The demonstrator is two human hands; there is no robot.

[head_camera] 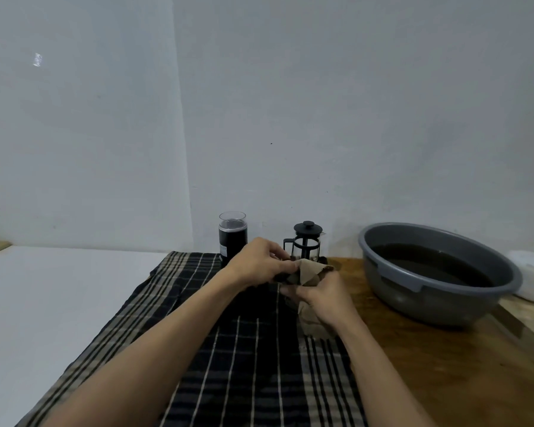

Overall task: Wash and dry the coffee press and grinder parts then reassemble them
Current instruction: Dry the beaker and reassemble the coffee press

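Head view: at centre, the left hand (259,263) and right hand (324,295) both close their fingers on a tan cloth (309,271) wrapped around a small dark part, too hidden to identify. At twelve o'clock, grinder (232,238) and coffee press (305,245) stand upright on the bench (444,365), long axes vertical; the press handle points to nine o'clock.

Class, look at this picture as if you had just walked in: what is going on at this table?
A person is working a tan cloth with both hands, the left hand and right hand bunching it around something small and dark that is mostly hidden. Behind the hands stand the coffee grinder and the coffee press, both upright and looking assembled. A grey basin of dark water sits to the right, and a checked cloth covers the table.
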